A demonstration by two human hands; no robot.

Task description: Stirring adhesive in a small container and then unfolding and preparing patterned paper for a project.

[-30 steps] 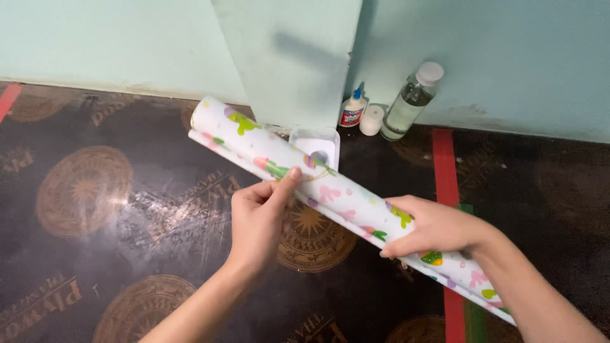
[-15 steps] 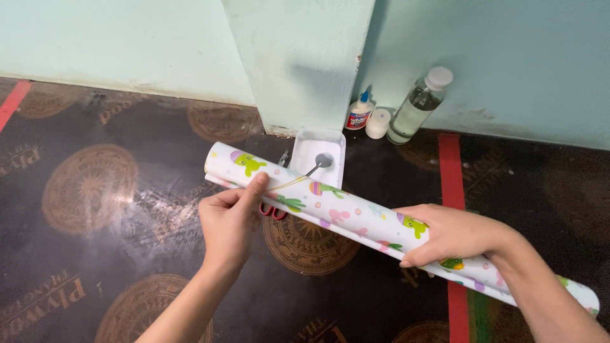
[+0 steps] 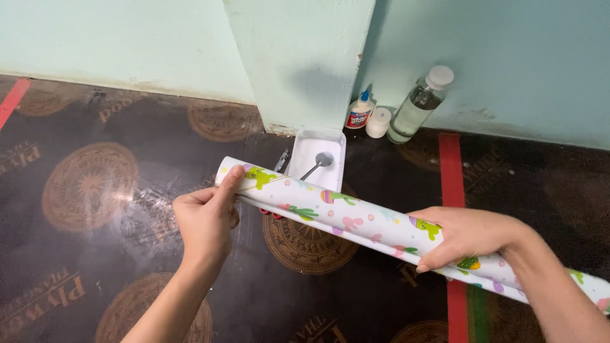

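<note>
Wrapping paper roll, white with coloured cartoon prints, lay slantwise across the view, held off the dark patterned floor by both hands. Left hand sat at the roll's upper-left end, its fingers pressed together along the paper's edge with the thumb hidden behind, so the exact grip could not be told. Right hand curled over the roll further down, fingers wrapped around it and closed on the tube. Just beyond the left fingers, partly behind the roll, stood a white tray with a spoon lying in it. Further off, against the pale green wall, stood a small glue bottle, a white cap-like piece and a clear bottle.
</note>
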